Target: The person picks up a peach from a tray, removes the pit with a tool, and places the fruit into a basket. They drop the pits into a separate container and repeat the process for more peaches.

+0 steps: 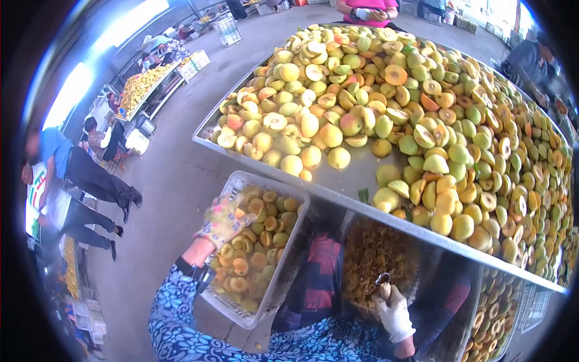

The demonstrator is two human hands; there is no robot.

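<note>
My left hand (226,222), in a flower-patterned glove, is over the left side of a white plastic crate (304,211) with halved yellow-orange peaches (256,259) in it. Motion smears its fingers, and I cannot tell whether a fruit half is in them. My right hand (395,317), in a white glove, is closed around a pitting tool with a metal loop tip (382,279). The tool is above a container of brown pits and scraps (377,253) between my knees. In front, a metal-edged table (344,178) bears a large heap of whole and halved peaches (362,108).
Another crate of peach halves (491,314) stands under the table at the right. Across the table is a person in pink (368,11); another person (531,63) is at the right. Two people stand on the left, near a further fruit table (145,87). Stacked crates (89,320) are lower left.
</note>
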